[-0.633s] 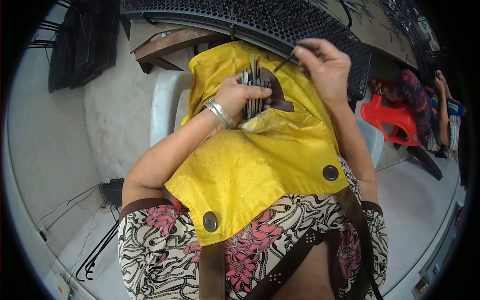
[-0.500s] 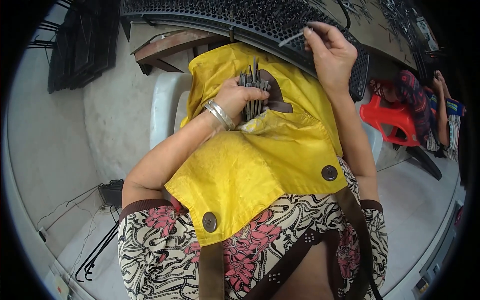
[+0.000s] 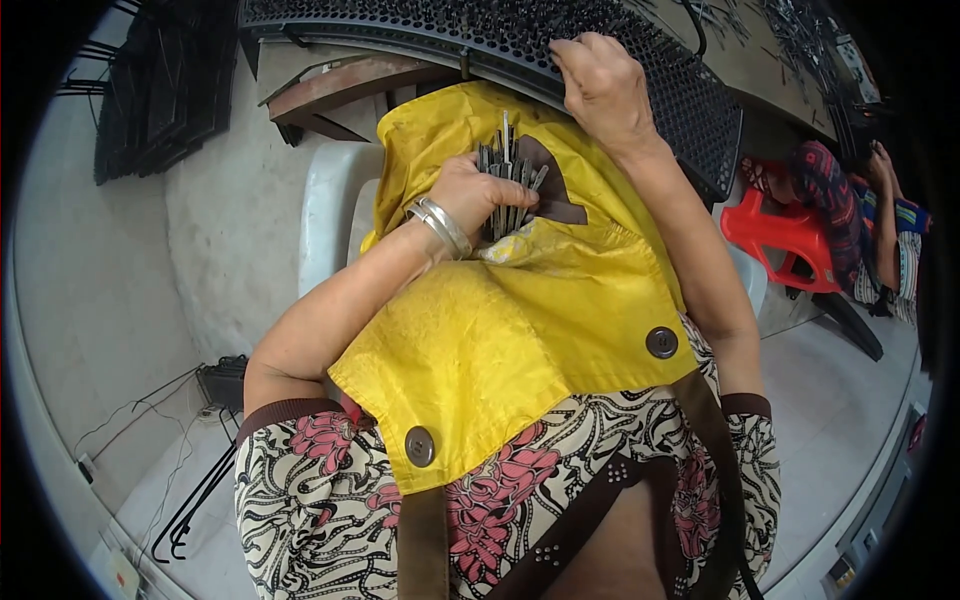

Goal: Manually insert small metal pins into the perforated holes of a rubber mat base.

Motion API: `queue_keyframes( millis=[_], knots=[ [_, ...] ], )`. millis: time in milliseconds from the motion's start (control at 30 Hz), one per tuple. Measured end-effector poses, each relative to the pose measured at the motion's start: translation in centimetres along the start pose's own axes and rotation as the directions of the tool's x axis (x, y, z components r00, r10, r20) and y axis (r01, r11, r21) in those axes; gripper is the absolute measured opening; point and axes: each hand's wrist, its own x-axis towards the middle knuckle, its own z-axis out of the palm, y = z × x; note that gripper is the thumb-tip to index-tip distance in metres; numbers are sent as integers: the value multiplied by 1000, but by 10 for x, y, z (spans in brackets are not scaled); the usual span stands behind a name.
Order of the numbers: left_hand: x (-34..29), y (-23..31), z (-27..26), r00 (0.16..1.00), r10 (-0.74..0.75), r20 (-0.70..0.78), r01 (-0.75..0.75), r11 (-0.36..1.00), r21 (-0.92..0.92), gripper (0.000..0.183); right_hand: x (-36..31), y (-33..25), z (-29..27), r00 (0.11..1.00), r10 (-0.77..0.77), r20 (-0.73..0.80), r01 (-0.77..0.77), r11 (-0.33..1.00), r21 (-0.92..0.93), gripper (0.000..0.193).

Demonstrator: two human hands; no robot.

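Observation:
My left hand [image 3: 478,192] is wrapped round a bundle of thin dark metal rods [image 3: 507,165] over my lap. Their upper ends stick out above my fingers, one of them longer and brighter. My right hand [image 3: 605,88] is at the black perforated rack [image 3: 460,42], fingers curled together in a pinch at its holes. Whatever lies between those fingertips is hidden. Many small dark pieces stand in the rack's holes. A yellow apron [image 3: 470,330] covers my lap under the bundle.
More loose metal rods [image 3: 715,25] lie on the table beyond the rack. Dark racks [image 3: 165,100] hang on the left wall. A pale chair [image 3: 335,220] is under me. At the right, a person [image 3: 885,230] is beside a red stool [image 3: 775,240].
My right hand has moved left and onto the rack's holes. The rod that showed in its fingers is out of sight. My left hand stays in place with the bundle.

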Motion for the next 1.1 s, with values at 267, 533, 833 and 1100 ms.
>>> queue_keyframes(
  millis=[267, 533, 833, 1100],
  knots=[
    [2, -4, -4, 1000, 30, 7, -29, 984, -173, 21, -29, -53, -31, 908, 288, 305, -402, 805, 437, 16],
    [1, 0, -4, 995, 27, 97, -13, 989, -150, 19, -36, -53, -35, 705, 593, 389, -646, 311, 697, 11],
    [4, -3, -3, 998, 0, 57, 9, 988, -156, 15, -6, 9, -36, 708, 701, -84, -486, 570, 663, 9],
    [3, -1, -3, 1000, -7, 29, 9, 999, -46, 15, -1, 20, -16, 869, 324, -374, -218, 929, 299, 7]
  ],
)
